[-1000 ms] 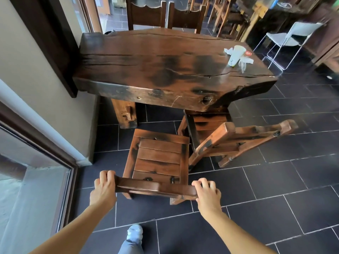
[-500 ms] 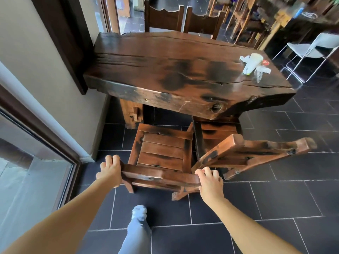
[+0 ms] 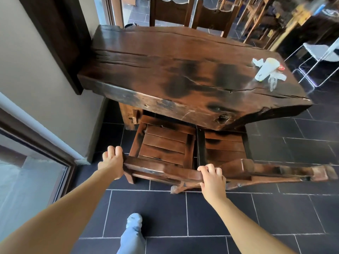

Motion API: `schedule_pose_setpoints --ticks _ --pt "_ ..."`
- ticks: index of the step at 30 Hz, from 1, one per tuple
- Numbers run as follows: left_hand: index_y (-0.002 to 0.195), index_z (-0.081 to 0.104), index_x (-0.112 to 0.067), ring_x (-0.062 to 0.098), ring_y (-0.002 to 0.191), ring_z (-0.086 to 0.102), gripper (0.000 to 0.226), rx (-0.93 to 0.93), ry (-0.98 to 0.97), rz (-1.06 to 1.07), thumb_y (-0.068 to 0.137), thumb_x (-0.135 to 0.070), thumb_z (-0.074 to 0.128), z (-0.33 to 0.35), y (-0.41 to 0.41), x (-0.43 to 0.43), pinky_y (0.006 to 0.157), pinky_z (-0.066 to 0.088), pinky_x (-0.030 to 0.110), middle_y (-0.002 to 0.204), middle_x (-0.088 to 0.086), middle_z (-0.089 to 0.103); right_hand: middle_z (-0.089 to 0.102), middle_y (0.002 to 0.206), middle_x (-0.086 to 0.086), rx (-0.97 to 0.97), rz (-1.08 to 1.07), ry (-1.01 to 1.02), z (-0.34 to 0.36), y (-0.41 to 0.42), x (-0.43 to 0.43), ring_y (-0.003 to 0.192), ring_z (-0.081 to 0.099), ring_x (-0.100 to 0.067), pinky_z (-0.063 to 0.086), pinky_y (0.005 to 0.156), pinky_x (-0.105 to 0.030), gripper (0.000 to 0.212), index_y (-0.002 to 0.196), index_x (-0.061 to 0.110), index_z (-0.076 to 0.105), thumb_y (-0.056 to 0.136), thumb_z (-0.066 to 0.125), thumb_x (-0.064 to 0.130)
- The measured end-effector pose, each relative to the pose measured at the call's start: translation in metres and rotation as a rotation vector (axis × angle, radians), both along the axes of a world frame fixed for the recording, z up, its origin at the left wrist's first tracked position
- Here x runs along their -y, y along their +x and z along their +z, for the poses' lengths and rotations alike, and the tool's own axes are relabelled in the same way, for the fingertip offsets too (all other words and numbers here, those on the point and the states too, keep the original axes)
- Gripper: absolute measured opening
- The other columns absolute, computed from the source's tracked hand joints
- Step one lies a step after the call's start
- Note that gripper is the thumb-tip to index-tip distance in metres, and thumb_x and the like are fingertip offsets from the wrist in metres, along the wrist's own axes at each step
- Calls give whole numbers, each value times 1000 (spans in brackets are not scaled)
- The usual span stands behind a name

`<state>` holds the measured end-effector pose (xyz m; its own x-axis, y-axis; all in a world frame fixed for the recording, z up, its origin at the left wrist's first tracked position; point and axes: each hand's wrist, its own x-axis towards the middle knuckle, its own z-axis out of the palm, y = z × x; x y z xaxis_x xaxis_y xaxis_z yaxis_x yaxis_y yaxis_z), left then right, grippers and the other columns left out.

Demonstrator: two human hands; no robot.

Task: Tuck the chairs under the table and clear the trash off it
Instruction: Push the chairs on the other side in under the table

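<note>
We grip the backrest of the near-left chair [image 3: 163, 143] with both hands: our left hand [image 3: 112, 162] is closed around the left end of its top rail, and our right hand [image 3: 212, 177] is closed around the right end. The front of the seat sits beneath the edge of the table [image 3: 165, 70]; the rear part and backrest remain outside it. A second chair [image 3: 256, 169] stands just beside on the right, its seat partly under the table and its backrest angled outward to the right. Trash lies near the far right corner of the table: a white paper cup [image 3: 266, 69] on its side, crumpled clear plastic wrappers [image 3: 275, 78] touching it, and a small red item [image 3: 281, 67] beside it. Two further chairs [image 3: 190, 11] stand at the far side.
</note>
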<state>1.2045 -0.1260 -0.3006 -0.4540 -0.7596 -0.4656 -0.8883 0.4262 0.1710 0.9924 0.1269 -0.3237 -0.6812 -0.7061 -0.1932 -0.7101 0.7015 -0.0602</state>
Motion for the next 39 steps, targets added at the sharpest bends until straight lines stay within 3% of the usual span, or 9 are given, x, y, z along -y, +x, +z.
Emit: schedule_pose_setpoints --ticks 5,11,15,18,25,34,39 --pt "119 28 -16 28 113 36 61 19 34 5 72 -1 63 6 -31 28 87 43 40 123 7 26 56 121 -4 -31 -17 11 -2 -31 30 114 49 -31 42 100 -51 51 115 25 60 70 79 9" --pt "125 24 -12 28 116 36 69 90 28 -46 72 -5 66 8 -63 45 88 47 37 127 10 24 52 129 -2 -41 -40 67 2 -66 56 126 42 -29 23 111 -58 52 122 28 58 76 76 12" --pt "127 22 -11 25 111 38 68 125 -9 -109 74 -5 64 6 -79 52 75 46 30 125 11 25 50 130 0 42 26 63 8 -94 60 123 42 -27 35 108 -45 52 126 27 55 79 73 14" --pt "129 19 -10 25 110 39 68 169 -38 -187 77 -7 62 5 -84 50 76 46 29 127 13 24 46 135 2 161 74 64 13 -114 59 125 38 -25 38 104 -38 55 132 27 51 82 70 13" --pt "129 19 -12 26 112 41 70 190 -59 -178 75 -4 63 6 -89 47 79 48 33 127 12 24 43 136 4 198 96 73 18 -120 57 123 37 -23 42 100 -35 55 134 28 48 85 68 14" --pt "130 20 -10 26 95 63 66 241 -79 -140 79 -6 63 25 -106 19 69 48 30 125 13 30 43 133 3 221 185 53 23 -144 37 123 38 -19 38 104 -31 51 133 31 45 88 64 17" --pt "131 19 -11 24 96 60 70 277 -89 -103 77 -3 62 17 -111 -11 71 49 30 125 12 28 46 132 2 194 211 33 23 -159 24 121 41 -20 39 103 -31 52 131 30 45 86 67 17"
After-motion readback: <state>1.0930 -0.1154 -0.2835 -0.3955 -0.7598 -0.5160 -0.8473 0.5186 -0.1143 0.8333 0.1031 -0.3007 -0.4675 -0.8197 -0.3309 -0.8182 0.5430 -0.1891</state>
